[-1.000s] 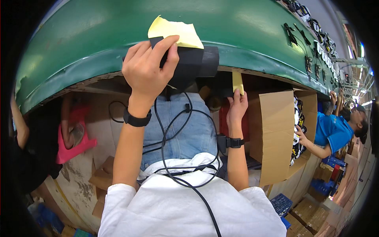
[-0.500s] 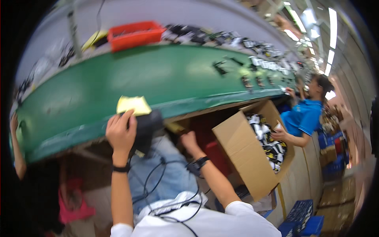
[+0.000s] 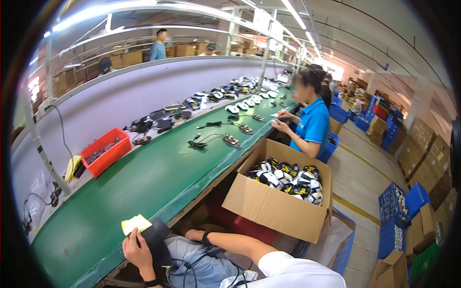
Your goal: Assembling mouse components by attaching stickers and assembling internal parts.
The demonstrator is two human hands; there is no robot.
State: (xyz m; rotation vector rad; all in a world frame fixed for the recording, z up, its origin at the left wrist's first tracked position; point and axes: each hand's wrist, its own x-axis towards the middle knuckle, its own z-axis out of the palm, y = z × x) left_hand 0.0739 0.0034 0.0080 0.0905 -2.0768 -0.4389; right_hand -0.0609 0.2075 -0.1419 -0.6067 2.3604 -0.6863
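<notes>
Pinching yellow paper (image 3: 136, 223)

My left hand (image 3: 137, 250) is gripping it beside a black piece (image 3: 158, 240) at the green bench's (image 3: 177, 163) edge; my right hand (image 3: 195, 234) is showing past my jeans (image 3: 181, 246); I can't tell its grip. Beyond, a carton (image 3: 269, 206) is holding black-and-white parts (image 3: 285, 177).

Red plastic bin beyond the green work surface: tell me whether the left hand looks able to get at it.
Probably not as things stand: the left hand holds yellow paper by the near edge of the green work surface, and the red plastic bin stands beyond the far edge.
</notes>
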